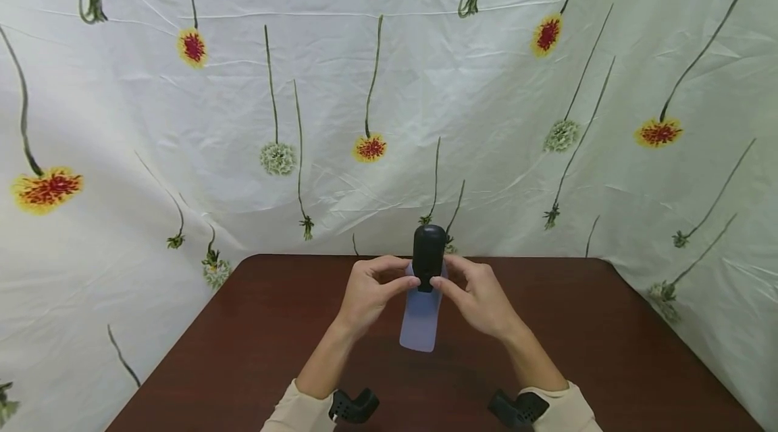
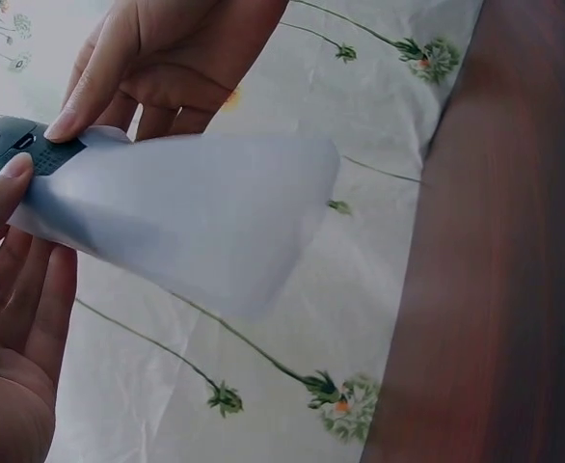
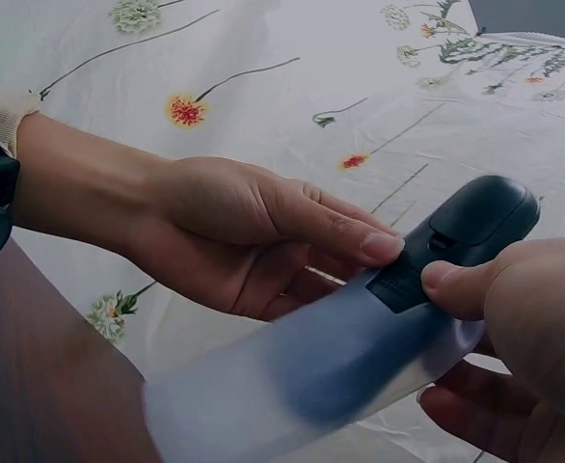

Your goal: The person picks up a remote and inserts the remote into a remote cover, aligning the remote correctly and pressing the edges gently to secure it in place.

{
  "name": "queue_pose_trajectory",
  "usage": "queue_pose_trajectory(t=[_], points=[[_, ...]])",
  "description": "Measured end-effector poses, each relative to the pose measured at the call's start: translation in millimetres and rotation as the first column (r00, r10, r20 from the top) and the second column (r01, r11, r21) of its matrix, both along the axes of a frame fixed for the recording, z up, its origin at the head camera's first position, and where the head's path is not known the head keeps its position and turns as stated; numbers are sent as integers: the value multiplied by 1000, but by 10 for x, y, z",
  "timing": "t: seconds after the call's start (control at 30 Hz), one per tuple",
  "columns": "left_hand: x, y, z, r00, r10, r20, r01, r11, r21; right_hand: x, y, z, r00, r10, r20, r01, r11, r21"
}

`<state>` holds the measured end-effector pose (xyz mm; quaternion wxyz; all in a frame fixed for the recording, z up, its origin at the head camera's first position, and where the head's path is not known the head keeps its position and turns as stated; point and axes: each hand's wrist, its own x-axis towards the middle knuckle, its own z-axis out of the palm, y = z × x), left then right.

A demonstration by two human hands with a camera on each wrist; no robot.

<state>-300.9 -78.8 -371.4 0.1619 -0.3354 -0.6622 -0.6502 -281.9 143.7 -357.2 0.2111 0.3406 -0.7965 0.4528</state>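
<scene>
A black remote control (image 1: pixel 429 250) stands partly inside a translucent bluish sleeve (image 1: pixel 419 324), with its rounded end sticking out at the top. Its back, with a battery cover, faces me in the right wrist view. From the left side, my left hand (image 1: pixel 371 290) pinches the remote and the sleeve's mouth, thumb on the remote's back. My right hand (image 1: pixel 480 293) holds them the same way from the right. Fingers of both hands go behind the sleeve and are partly hidden. The sleeve's lower part (image 2: pixel 234 212) hangs loose below the hands, and the remote's dark shape (image 3: pixel 331 376) shows through it.
A dark reddish-brown table (image 1: pixel 243 364) lies beneath the hands. Behind it and along its sides hangs a white flower-printed cloth (image 1: pixel 328 94). Black wrist devices (image 1: pixel 354 406) sit at both sleeve cuffs.
</scene>
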Motion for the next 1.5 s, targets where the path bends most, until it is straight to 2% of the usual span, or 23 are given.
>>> queue_pose_trajectory(t=[0.27,0.43,0.63,0.77,0.93,1.27,1.37,1.5], points=[[-13,-16,-10,994,-20,-105,22,1000,15,-31,-5,-31,985,27,-172,-30,999,-14],[-7,-34,0,994,-4,-111,4,1000,-4,-49,-12,-44,967,21,-254,-24,1000,-12],[-22,-54,24,990,-41,-137,33,998,-60,-57,-8,-50,932,-15,-362,19,1000,7],[-25,-66,37,989,-29,-142,16,995,-97,-61,2,-56,911,-15,-412,31,999,33],[-18,-71,43,985,-18,-171,-6,991,-136,-64,13,-58,896,-17,-443,53,996,69],[-7,-58,39,971,-40,-237,12,993,-116,-91,6,-44,857,6,-515,51,994,95],[-11,-55,36,970,-33,-239,6,993,-114,-93,2,-39,838,12,-546,53,993,103],[-17,-54,25,968,-16,-249,-14,993,-117,-88,-1,-33,791,9,-612,86,988,126]])
